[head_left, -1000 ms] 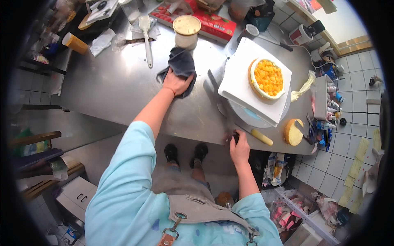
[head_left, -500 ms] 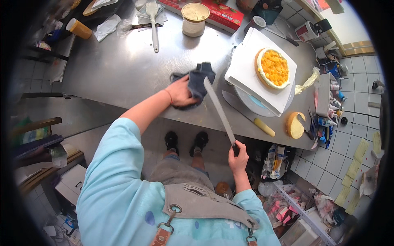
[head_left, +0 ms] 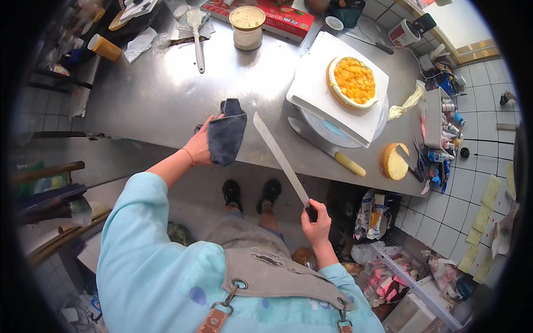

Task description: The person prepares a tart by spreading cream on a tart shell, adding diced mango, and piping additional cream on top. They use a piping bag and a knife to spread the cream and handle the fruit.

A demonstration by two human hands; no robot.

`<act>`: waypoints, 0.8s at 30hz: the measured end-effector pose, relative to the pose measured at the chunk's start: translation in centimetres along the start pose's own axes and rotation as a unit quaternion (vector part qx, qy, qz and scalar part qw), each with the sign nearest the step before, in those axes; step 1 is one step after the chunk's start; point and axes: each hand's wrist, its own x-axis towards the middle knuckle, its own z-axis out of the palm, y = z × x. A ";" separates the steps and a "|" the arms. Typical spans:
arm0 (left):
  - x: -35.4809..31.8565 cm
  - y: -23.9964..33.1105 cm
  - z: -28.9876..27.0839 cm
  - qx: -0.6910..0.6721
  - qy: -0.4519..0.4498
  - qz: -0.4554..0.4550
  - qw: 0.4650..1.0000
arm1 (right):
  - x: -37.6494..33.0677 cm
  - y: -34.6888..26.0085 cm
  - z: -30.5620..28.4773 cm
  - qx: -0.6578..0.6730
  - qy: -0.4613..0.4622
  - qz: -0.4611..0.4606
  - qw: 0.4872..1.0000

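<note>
My left hand [head_left: 201, 143] is closed on a dark grey cloth [head_left: 226, 134] just over the table's near edge; the cloth hides some of the fingers. In my right hand [head_left: 316, 223] is the black handle of a long serrated knife [head_left: 279, 158], its blade slanting up and left. The blade tip is a little apart from the cloth. To the right, a round cake topped with orange fruit pieces [head_left: 353, 81] and ringed with white cream sits on a white board [head_left: 311, 83], which rests on a turntable [head_left: 333, 133].
Near the front edge lies a broad knife with a yellow handle [head_left: 350, 165]. Right of it stands a small sponge cake piece [head_left: 395, 162] with a blade against it. Farther back are a tub [head_left: 247, 34], a spatula [head_left: 198, 47], a red box [head_left: 277, 21] and an orange-brown jar [head_left: 104, 48].
My left hand has moved left with the cloth, away from the blade. The knife in my right hand has shifted slightly left and down. The view has shifted a little.
</note>
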 end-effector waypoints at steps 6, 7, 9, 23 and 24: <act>7.6 10.9 3.9 -0.008 0.092 -0.012 0.996 | -2.4 0.0 -2.3 0.020 -0.005 0.007 1.000; 8.8 12.8 5.5 -0.006 0.095 -0.022 0.995 | -2.6 0.0 -2.7 0.027 -0.010 0.011 1.000; 10.5 16.9 6.6 0.027 0.139 -0.055 0.988 | -2.6 0.0 -3.7 0.020 -0.018 -0.001 1.000; 8.1 23.4 2.4 -0.546 0.318 -0.185 0.753 | 0.5 -1.6 -6.5 0.059 0.002 -0.047 0.997; 7.5 22.4 0.2 -0.605 0.316 -0.244 0.689 | 0.3 -1.6 -6.6 0.070 -0.005 -0.027 0.997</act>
